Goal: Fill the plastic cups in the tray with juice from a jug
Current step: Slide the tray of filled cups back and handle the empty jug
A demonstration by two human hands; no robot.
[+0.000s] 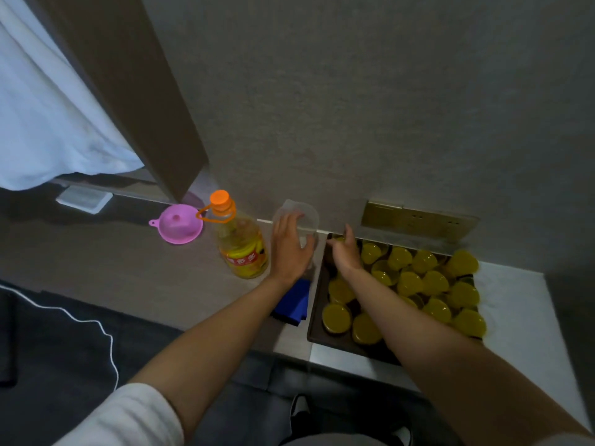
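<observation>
The clear plastic jug [297,217] stands on the grey counter [96,259] against the wall, just left of the tray's far left corner. It is see-through and pale, with a wide round rim, and looks nearly empty. The left hand [289,249] is on its near side, fingers spread and curved round the body, holding it.

Just right of the jug lies the dark tray [317,317], packed with small plastic cups [409,281] that hold yellow juice; most look full, and several lean against one another. The right hand [346,252] reaches over the tray's far left corner, fingers loosely extended over the cups there; whether it is pinching a cup I cannot tell.

Left of the jug stands a bottle [240,246] of yellow liquid with an orange cap and a red and yellow label. Further left a pink funnel [178,227] sits mouth up. A blue cloth [294,304] lies between the left wrist and the tray.
</observation>
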